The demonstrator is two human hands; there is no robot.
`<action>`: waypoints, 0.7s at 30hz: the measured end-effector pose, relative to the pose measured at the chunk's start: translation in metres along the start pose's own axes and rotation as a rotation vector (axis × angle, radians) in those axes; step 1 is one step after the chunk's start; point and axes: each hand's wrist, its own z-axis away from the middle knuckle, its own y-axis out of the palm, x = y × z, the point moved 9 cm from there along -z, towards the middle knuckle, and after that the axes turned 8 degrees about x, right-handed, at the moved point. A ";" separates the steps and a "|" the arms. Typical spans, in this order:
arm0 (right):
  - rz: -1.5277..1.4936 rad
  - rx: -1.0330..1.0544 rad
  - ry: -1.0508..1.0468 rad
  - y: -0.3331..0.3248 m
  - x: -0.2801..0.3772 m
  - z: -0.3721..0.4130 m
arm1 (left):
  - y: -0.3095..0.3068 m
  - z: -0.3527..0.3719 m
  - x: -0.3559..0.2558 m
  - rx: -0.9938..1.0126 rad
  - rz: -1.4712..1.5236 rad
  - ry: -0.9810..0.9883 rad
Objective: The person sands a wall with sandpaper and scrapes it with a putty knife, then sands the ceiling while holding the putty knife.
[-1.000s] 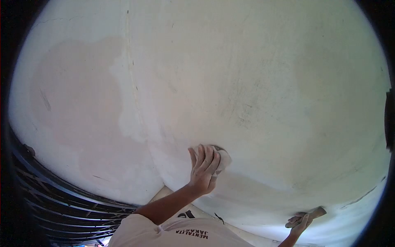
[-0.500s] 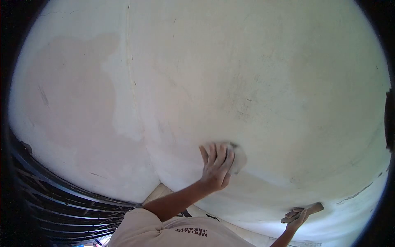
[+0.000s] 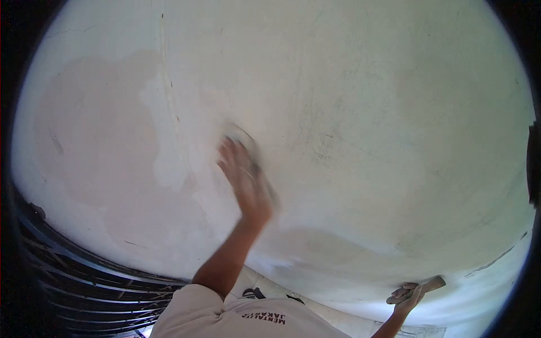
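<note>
Against the pale wall (image 3: 360, 186), my left hand (image 3: 247, 177) presses with its fingers pointing up. It is smeared by motion. A thin, pale, flat tool (image 3: 246, 136) with a greyish edge shows under and beside those fingers; its kind is too blurred to tell. Low on the right, my right hand (image 3: 408, 295) is closed round a grey-brown flat tool (image 3: 434, 283), whose blunt end sticks out to the right. My right fingers look coated with grey matter. The right hand is near the lower part of the wall.
Dark metal bars (image 3: 101, 298) run along the lower left. A raised vertical seam (image 3: 169, 93) marks the wall at left, with pinkish and whitish patches beside it. A dark crack (image 3: 496, 258) lies at right. Below is my light shirt (image 3: 248, 321).
My left hand has swept up and to the left across the wall, carrying the pale flat tool. My right hand stays nearly where it was, still holding the grey-brown tool.
</note>
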 end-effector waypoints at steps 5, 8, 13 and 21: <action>-0.014 0.000 -0.033 -0.007 -0.011 -0.001 | 0.026 0.091 -0.016 0.313 -0.208 0.296; 0.009 0.027 -0.040 -0.006 -0.004 0.004 | 0.000 0.035 0.020 0.163 0.036 0.051; -0.011 -0.007 -0.054 -0.004 -0.005 0.003 | -0.040 -0.043 -0.018 0.033 -0.226 0.023; -0.029 0.025 -0.046 -0.013 -0.011 0.003 | -0.043 -0.053 -0.048 0.063 0.036 -0.001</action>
